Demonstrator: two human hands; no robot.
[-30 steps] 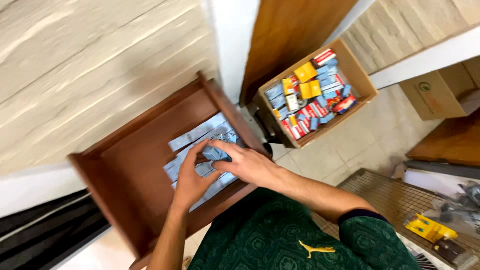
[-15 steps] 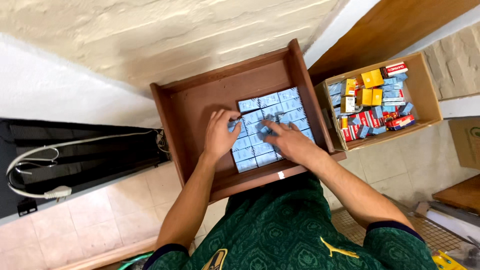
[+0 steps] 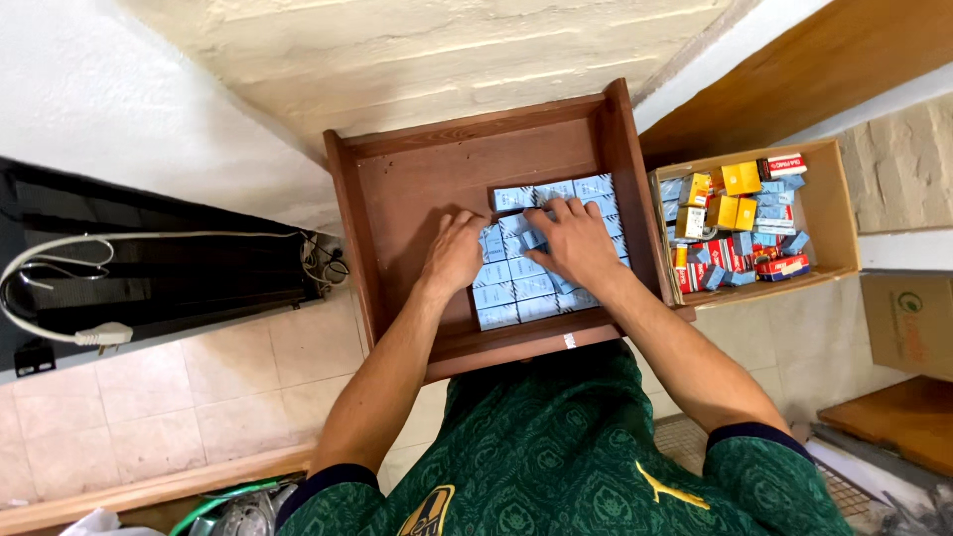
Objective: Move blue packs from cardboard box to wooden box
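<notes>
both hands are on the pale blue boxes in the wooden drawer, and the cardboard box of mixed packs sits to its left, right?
Not quite: the head view shows the cardboard box to the right of the wooden drawer. The left hand and right hand do rest on the pale blue boxes.

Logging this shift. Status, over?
Left hand and right hand flat on pale blue boxes in wooden drawer. Nothing gripped. Nothing in the way.

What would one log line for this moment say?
left hand: on blue boxes | right hand: on same boxes | boxes: rows in wooden drawer | cardboard box: beside drawer
</notes>
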